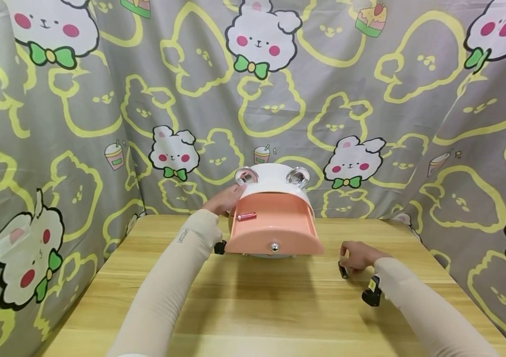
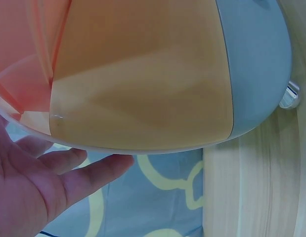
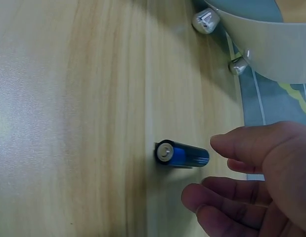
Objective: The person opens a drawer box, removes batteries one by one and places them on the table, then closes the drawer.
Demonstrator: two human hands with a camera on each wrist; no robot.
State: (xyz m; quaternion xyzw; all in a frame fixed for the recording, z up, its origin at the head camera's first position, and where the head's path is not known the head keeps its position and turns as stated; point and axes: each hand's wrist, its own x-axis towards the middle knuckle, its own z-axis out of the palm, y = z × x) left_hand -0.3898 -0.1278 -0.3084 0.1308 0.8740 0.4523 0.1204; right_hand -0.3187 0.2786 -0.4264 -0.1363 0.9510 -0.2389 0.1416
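Battery (image 3: pixel 185 155): on the table (image 1: pixel 279 312), just beyond the fingertips of the right hand (image 1: pixel 361 256)
Right thumb: parted from the loosely bent fingers
Left hand (image 1: pixel 224 199): fingers extended against the side of the white-topped box (image 1: pixel 271 177)
Orange drawer (image 1: pixel 250 241): out, between the hands; pink tube (image 1: pixel 247 216) inside, nearer the left

Soft shadow on the tabletop (image 1: pixel 324 317) below the drawer (image 1: pixel 254 242); pale glare, right wrist view
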